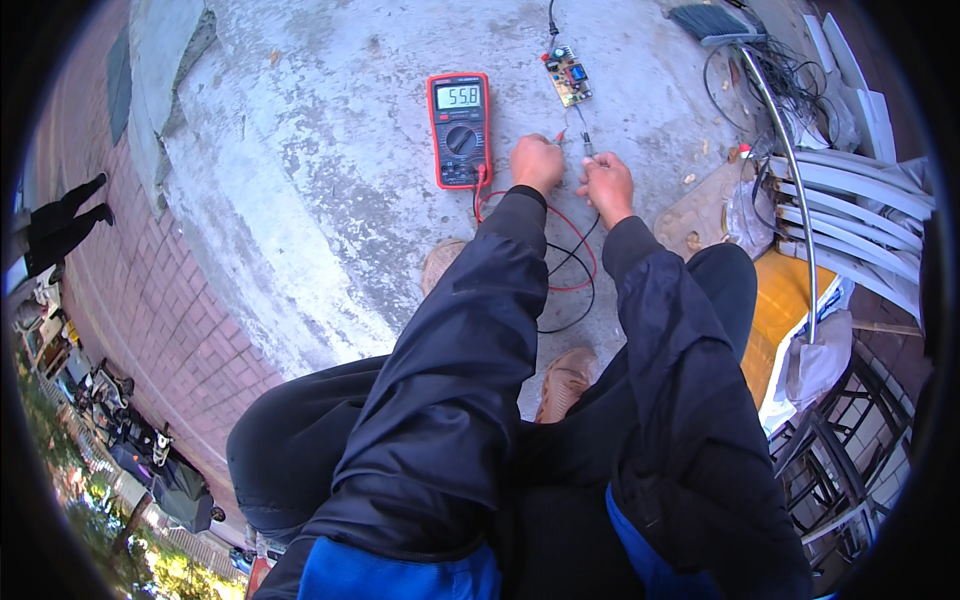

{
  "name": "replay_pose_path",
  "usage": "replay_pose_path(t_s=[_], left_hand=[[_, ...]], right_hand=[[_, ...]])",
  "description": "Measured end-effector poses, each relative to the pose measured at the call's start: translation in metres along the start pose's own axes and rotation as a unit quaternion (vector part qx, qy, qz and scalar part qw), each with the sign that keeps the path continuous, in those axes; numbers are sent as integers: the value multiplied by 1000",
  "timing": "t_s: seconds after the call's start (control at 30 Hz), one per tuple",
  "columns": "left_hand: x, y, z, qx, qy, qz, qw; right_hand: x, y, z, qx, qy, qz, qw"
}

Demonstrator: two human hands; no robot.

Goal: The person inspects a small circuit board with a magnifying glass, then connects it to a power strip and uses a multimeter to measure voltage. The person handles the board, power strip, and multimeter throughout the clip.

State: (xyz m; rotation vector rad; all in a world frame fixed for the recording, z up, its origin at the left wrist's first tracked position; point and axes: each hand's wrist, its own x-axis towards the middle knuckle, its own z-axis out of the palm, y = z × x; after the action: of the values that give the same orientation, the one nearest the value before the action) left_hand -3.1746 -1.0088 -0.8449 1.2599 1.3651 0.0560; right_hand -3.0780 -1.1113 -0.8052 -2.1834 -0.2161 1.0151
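On the concrete lies a red-and-black multimeter (pixel 461 140), its display lit with digits. To its right, my left hand (pixel 537 163) is closed around a red test probe (pixel 560 137), whose tip points toward the thin wires below a small circuit board (pixel 568 80). My right hand (pixel 607 186) pinches at a dark cable connector (pixel 588 146) on those wires. A black test lead (pixel 592 280) runs up to the right hand; the probe itself is mostly hidden by the fingers. Whether either tip touches metal is too small to tell.
A red lead (pixel 590 275) loops near my shoe (pixel 566 385). A black cable (pixel 552 18) leaves the board's far end. To the right are a brush (pixel 705 22), tangled wires, white curved slats (pixel 850 200) and a yellow package (pixel 785 310). Brick paving (pixel 150 250) borders the slab at left.
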Motion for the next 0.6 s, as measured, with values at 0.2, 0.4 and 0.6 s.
replay_pose_path(t_s=[0.2,0.4,0.6], left_hand=[[-1,0,1,-1,4,1,1000],[-3,3,-2,4,6,10,1000],[-7,7,-6,2,1,10,1000]], right_hand=[[1,-2,1,-8,-8,9,1000],[1,-1,0,-7,-16,12,1000],[-2,-5,0,-14,-19,14,1000]])
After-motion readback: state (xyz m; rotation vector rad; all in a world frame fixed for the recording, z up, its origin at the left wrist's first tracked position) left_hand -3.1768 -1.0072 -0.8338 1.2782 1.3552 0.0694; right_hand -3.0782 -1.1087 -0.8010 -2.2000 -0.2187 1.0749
